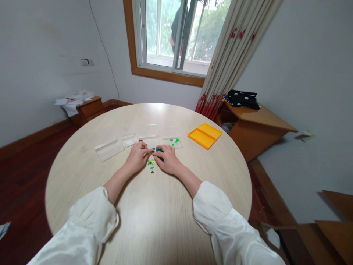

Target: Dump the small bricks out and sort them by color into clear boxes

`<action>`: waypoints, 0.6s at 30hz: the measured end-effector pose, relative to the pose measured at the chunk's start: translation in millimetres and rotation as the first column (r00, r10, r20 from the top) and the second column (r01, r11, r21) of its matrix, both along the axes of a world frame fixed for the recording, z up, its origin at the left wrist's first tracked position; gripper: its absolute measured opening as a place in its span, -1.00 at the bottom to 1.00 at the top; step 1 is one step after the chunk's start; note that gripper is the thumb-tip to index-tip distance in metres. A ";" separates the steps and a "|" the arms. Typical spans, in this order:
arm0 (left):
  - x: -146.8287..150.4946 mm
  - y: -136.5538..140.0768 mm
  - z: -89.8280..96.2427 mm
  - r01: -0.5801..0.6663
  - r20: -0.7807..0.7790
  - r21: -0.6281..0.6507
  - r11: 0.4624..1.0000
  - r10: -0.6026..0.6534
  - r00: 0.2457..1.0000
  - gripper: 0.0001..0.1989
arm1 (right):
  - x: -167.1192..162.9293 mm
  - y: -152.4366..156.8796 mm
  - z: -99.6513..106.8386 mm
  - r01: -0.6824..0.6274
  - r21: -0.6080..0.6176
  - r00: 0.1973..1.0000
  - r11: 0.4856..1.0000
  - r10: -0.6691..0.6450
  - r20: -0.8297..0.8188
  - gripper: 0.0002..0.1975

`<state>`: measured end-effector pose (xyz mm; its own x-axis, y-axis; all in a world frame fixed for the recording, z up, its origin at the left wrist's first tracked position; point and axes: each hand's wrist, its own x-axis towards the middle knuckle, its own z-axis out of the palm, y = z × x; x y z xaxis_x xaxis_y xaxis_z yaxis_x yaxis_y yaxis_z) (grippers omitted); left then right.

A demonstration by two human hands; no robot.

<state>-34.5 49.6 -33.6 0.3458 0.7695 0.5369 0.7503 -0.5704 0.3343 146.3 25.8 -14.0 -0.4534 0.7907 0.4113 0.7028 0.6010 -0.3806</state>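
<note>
My left hand (137,156) and my right hand (167,159) meet over a cluster of small coloured pieces (159,150) in the middle of the table. The left fingers are bent together, their tips pointing at the cluster; what they pinch is too small to name. My right fingers curl over blue and green pieces, and their grip is partly hidden. Just below the fingertips lies a loose pile of green, yellow, white and dark pieces (150,163). A single small brown piece (152,172) is nearer to me.
Clear plastic boxes (109,150) stand in a row behind my hands; the right-hand clear box (179,143) holds several green pieces. An open yellow case (204,136) lies at the right of the round table (154,221). Stools (256,121) with cloth and papers flank it.
</note>
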 end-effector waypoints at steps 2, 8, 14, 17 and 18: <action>-0.3 0.1 -1.0 -0.002 -0.020 -0.002 1.000 0.002 1.000 -0.76 | -0.2 0.8 -0.3 -0.005 -0.001 1.000 1.000 0.005 -0.012 -0.80; -1.7 2.1 -2.7 -0.002 -0.002 -0.005 1.000 0.002 1.000 -0.78 | -0.1 3.4 -0.4 0.017 -0.047 0.999 0.999 -0.019 -0.029 -0.74; -1.7 2.8 -3.9 0.002 0.022 -0.015 1.000 -0.002 1.000 -0.79 | 0.5 4.1 -1.6 -0.012 -0.077 1.000 0.997 0.010 -0.028 -0.69; -1.0 1.6 -3.6 -0.004 0.002 -0.006 1.000 0.004 1.000 -0.77 | 0.3 4.1 -1.8 -0.022 -0.078 1.000 0.997 0.020 -0.022 -0.70; -0.9 1.1 -3.4 -0.001 -0.007 -0.007 1.000 0.001 1.000 -0.76 | 0.2 4.2 -1.8 -0.024 -0.078 1.000 0.997 0.023 -0.020 -0.71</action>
<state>-35.4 50.7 -37.0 0.3484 0.7736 0.5293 0.7532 -0.5672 0.3333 146.5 30.0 -15.8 -0.4649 0.8101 0.3572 0.6808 0.5850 -0.4407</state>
